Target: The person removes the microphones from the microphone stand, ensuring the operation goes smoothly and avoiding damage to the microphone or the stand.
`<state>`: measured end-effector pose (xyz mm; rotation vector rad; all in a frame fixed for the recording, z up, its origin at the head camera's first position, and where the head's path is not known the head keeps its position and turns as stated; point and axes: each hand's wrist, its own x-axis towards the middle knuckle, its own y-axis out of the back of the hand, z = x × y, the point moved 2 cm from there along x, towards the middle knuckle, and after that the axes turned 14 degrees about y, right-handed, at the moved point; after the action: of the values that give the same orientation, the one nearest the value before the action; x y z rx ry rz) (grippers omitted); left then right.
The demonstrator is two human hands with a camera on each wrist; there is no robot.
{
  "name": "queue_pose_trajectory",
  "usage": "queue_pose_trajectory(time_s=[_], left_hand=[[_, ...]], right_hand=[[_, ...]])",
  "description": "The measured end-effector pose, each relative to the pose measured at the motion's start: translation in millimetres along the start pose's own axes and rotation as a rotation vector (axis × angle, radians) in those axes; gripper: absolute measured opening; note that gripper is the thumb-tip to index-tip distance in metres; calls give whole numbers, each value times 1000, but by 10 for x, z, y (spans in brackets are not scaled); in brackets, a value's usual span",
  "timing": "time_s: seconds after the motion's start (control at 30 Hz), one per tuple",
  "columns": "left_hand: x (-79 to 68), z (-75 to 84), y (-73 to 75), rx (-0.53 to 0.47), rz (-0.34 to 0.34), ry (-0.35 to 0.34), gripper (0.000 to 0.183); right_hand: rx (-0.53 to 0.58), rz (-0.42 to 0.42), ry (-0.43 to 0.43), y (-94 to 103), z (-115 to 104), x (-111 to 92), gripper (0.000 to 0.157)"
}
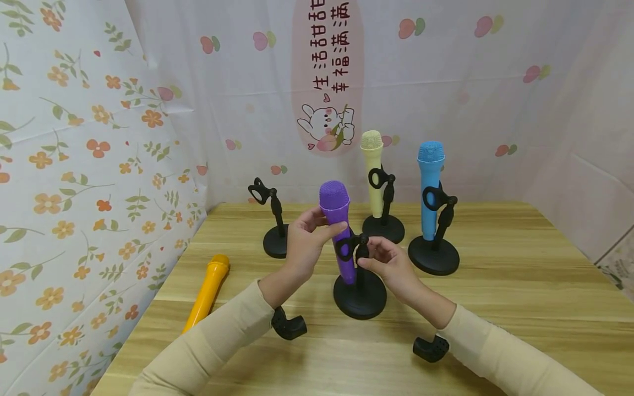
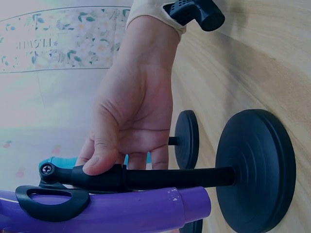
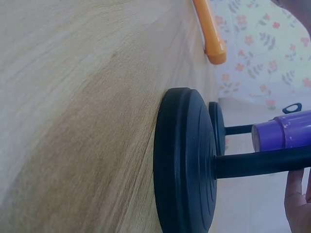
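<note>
My left hand (image 1: 307, 242) grips a purple microphone (image 1: 334, 199) just below its mesh head, thumb across the front. The microphone leans slightly, its lower body passing through the ring clip (image 1: 345, 247) of a black desk stand (image 1: 360, 300). On the other side, my right hand (image 1: 391, 267) pinches the upper post of that stand between thumb and fingers. In the left wrist view, the right thumb lies along the post (image 2: 146, 178), and the purple microphone (image 2: 141, 208) runs beside it through the clip. The stand's round base (image 3: 184, 160) rests on the table.
A yellow microphone (image 1: 371, 165) and a blue microphone (image 1: 430, 176) stand upright in black stands behind. At the back left is a stand (image 1: 275, 242) with a vacant clip. An orange microphone (image 1: 207, 294) lies on the wooden table (image 1: 520, 264) at left. Printed cloth (image 1: 238, 126) hangs behind.
</note>
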<state>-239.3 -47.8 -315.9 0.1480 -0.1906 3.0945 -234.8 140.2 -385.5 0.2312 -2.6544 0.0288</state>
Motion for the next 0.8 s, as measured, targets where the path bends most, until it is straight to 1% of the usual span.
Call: queue_pose_trajectory(time_s=[0.23, 0.47, 0.8], left_hand=[[18, 45, 7, -18, -3, 8, 36], [25, 81, -3, -61, -1, 8, 33], [36, 85, -5, -123, 12, -54, 36]], right_hand=[[-26, 0, -1, -7, -6, -3, 31], [-22, 8, -3, -5, 6, -4, 31], [0, 7, 14, -3, 23, -8, 27]])
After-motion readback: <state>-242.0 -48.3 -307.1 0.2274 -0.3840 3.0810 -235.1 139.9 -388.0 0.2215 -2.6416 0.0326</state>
